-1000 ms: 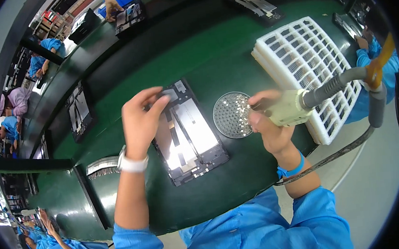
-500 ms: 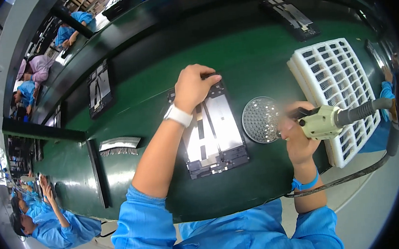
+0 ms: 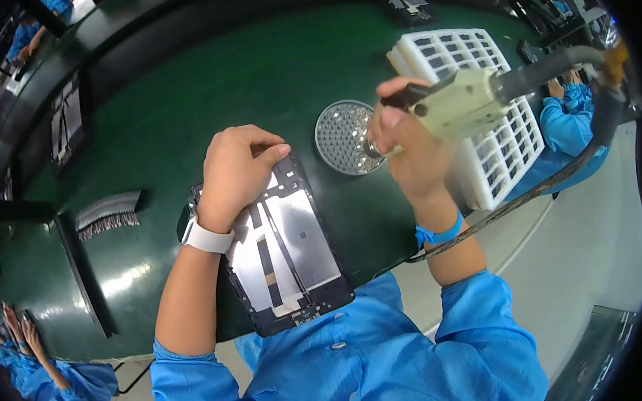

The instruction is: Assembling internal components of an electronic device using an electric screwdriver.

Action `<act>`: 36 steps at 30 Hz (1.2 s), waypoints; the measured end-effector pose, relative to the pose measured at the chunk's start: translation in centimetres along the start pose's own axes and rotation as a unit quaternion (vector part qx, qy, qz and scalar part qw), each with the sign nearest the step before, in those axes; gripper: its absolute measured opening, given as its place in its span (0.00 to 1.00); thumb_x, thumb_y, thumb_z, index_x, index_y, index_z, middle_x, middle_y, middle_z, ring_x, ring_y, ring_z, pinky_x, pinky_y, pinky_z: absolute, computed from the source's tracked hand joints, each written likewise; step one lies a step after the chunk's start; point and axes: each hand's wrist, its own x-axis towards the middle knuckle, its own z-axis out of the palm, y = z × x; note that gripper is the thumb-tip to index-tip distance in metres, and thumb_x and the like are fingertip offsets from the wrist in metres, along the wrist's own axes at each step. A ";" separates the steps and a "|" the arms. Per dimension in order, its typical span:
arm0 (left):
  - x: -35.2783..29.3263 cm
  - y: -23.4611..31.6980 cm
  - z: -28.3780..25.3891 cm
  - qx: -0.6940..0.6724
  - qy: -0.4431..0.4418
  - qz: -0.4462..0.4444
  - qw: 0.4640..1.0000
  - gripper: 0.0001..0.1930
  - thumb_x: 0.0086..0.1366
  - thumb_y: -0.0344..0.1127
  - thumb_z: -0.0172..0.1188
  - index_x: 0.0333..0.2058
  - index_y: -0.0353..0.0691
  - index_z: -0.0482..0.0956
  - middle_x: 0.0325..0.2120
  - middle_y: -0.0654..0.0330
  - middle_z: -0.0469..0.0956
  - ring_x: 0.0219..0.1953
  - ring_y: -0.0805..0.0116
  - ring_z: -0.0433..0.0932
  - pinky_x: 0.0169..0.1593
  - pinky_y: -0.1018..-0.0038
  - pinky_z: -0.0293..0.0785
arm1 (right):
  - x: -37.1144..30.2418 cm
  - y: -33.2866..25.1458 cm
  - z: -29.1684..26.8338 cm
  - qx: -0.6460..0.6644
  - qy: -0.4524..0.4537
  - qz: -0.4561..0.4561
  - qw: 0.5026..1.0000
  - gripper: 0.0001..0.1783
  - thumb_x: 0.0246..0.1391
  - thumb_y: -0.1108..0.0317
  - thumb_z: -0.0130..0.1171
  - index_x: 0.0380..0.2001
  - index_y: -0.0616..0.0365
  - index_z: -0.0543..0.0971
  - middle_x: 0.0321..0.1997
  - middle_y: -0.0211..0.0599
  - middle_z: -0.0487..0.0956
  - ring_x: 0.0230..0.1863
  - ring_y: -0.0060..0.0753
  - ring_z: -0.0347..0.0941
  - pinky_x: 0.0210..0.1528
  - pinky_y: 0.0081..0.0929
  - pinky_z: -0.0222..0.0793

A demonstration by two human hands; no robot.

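My left hand [image 3: 239,165], with a white wristband, grips the far end of an opened tablet [image 3: 301,236]. Silver plates, dark strips and black circuit parts show on the tablet's upward face, and its near end reaches the table's front edge. My right hand [image 3: 414,144] is closed around a pale green electric screwdriver [image 3: 464,102] with a thick grey cable. Its front end, partly hidden by my fingers, is over the right side of a round dimpled metal dish [image 3: 342,135] that holds small shiny pieces.
Stacked white grid trays [image 3: 441,51] stand to the right, with a dark cable [image 3: 517,204] running past. A curved strip of small parts [image 3: 109,213] lies left. Other tablets [image 3: 66,126] lie farther off on the green table [image 3: 198,82]. Co-workers [image 3: 567,117] sit on both sides.
The view has shifted. The tablet is nearer the table's front edge, with my left hand still on its far end. My right hand has brought the screwdriver's front end over the dish.
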 end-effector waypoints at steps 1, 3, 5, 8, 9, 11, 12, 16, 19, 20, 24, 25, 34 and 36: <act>-0.5 -0.1 0.1 -0.005 -0.008 0.010 1.000 0.08 0.58 0.30 0.70 0.34 0.31 0.87 0.25 0.55 0.83 0.27 0.69 0.80 0.34 0.72 0.75 | 0.3 -0.3 0.7 0.019 -0.025 0.000 1.000 0.12 0.51 0.82 0.61 0.40 0.68 0.78 0.28 0.32 0.77 0.21 0.19 0.70 0.22 0.19 0.65; -0.5 -0.3 -0.2 -0.020 -0.022 -0.001 1.000 0.08 0.58 0.30 0.70 0.34 0.31 0.87 0.24 0.56 0.83 0.26 0.71 0.79 0.33 0.73 0.74 | 1.0 -0.4 2.8 0.026 -0.036 0.007 0.999 0.11 0.51 0.82 0.61 0.39 0.68 0.78 0.27 0.32 0.76 0.20 0.19 0.69 0.21 0.20 0.65; -0.2 -0.1 -0.6 -0.034 -0.053 -0.052 0.997 0.07 0.57 0.33 0.71 0.33 0.37 0.89 0.26 0.52 0.85 0.30 0.62 0.85 0.38 0.71 0.78 | 1.4 0.1 5.1 0.032 -0.028 0.006 0.999 0.09 0.52 0.81 0.60 0.38 0.68 0.79 0.24 0.32 0.76 0.17 0.20 0.68 0.20 0.21 0.63; 0.1 0.0 -0.8 -0.027 -0.075 -0.070 0.994 0.07 0.56 0.32 0.70 0.33 0.38 0.89 0.26 0.53 0.85 0.30 0.63 0.85 0.38 0.71 0.78 | 1.6 1.5 6.7 -0.026 -0.057 0.050 0.997 0.13 0.55 0.76 0.53 0.42 0.72 0.75 0.18 0.32 0.69 0.18 0.25 0.66 0.26 0.29 0.68; 0.1 -0.1 -0.8 -0.034 -0.075 -0.069 0.994 0.07 0.56 0.32 0.70 0.33 0.38 0.89 0.26 0.53 0.85 0.30 0.63 0.85 0.38 0.71 0.78 | 1.5 2.0 7.1 -0.030 -0.053 0.056 0.997 0.13 0.53 0.76 0.54 0.41 0.72 0.75 0.18 0.33 0.70 0.17 0.25 0.66 0.25 0.29 0.67; 0.1 -0.3 -0.7 -0.047 -0.086 -0.078 0.992 0.07 0.56 0.33 0.70 0.33 0.40 0.89 0.27 0.54 0.86 0.31 0.63 0.85 0.39 0.71 0.78 | 1.2 2.7 7.4 -0.037 -0.049 0.063 0.996 0.12 0.52 0.76 0.54 0.41 0.72 0.75 0.18 0.33 0.70 0.17 0.25 0.66 0.24 0.29 0.67; 0.1 -0.3 -0.7 -0.053 -0.086 -0.079 0.992 0.07 0.56 0.33 0.70 0.33 0.40 0.89 0.27 0.54 0.86 0.31 0.63 0.85 0.39 0.71 0.78 | 1.1 2.9 7.5 -0.037 -0.043 0.069 0.996 0.12 0.52 0.76 0.54 0.40 0.72 0.75 0.17 0.34 0.70 0.16 0.25 0.65 0.24 0.29 0.67; 0.3 -0.2 -0.6 -0.053 -0.090 -0.083 0.991 0.07 0.55 0.33 0.69 0.33 0.40 0.89 0.27 0.54 0.86 0.32 0.62 0.85 0.40 0.70 0.78 | 1.0 3.5 7.2 -0.052 -0.038 0.084 0.994 0.11 0.50 0.77 0.54 0.38 0.71 0.75 0.17 0.34 0.70 0.16 0.26 0.65 0.24 0.29 0.67; 0.4 -0.5 -0.7 -0.049 -0.092 -0.086 0.991 0.07 0.56 0.34 0.69 0.33 0.41 0.89 0.28 0.54 0.86 0.32 0.61 0.85 0.40 0.69 0.78 | 1.2 3.8 7.3 -0.053 -0.041 0.099 0.993 0.11 0.50 0.77 0.54 0.38 0.70 0.75 0.17 0.34 0.69 0.16 0.26 0.65 0.24 0.30 0.67; 0.2 -0.4 -1.0 -0.042 -0.085 -0.084 0.992 0.07 0.56 0.34 0.68 0.32 0.41 0.89 0.28 0.54 0.86 0.32 0.60 0.85 0.40 0.69 0.79 | 1.2 3.8 7.5 -0.046 -0.046 0.097 0.993 0.11 0.50 0.77 0.54 0.38 0.70 0.75 0.17 0.34 0.69 0.16 0.26 0.65 0.24 0.30 0.67; 0.2 -0.8 -1.3 -0.032 -0.067 -0.064 0.995 0.06 0.55 0.36 0.68 0.32 0.46 0.90 0.28 0.55 0.86 0.33 0.58 0.85 0.39 0.66 0.80 | 1.0 4.6 8.0 -0.040 -0.036 0.087 0.995 0.10 0.50 0.78 0.55 0.38 0.67 0.74 0.19 0.34 0.71 0.18 0.26 0.67 0.25 0.28 0.67; 0.4 -0.7 -0.9 -0.012 -0.064 -0.057 0.996 0.06 0.54 0.36 0.68 0.31 0.47 0.90 0.28 0.55 0.86 0.33 0.57 0.85 0.39 0.65 0.80 | 1.1 5.2 6.8 0.025 -0.031 0.109 0.993 0.13 0.50 0.84 0.61 0.39 0.62 0.76 0.34 0.35 0.78 0.23 0.21 0.72 0.23 0.21 0.68; -0.6 -0.1 -1.0 0.008 -0.035 -0.063 0.997 0.06 0.55 0.36 0.69 0.32 0.44 0.89 0.27 0.56 0.85 0.31 0.58 0.84 0.39 0.66 0.79 | 0.2 4.7 7.3 -0.030 -0.069 0.083 0.994 0.09 0.52 0.82 0.57 0.38 0.66 0.75 0.28 0.33 0.74 0.20 0.20 0.68 0.22 0.21 0.65; -0.6 0.0 -0.9 0.005 -0.042 -0.067 0.997 0.06 0.55 0.36 0.69 0.31 0.44 0.89 0.27 0.57 0.85 0.31 0.58 0.84 0.39 0.66 0.79 | 0.2 4.5 7.2 -0.036 -0.070 0.080 0.994 0.09 0.52 0.82 0.57 0.38 0.66 0.75 0.28 0.33 0.74 0.20 0.20 0.68 0.22 0.21 0.65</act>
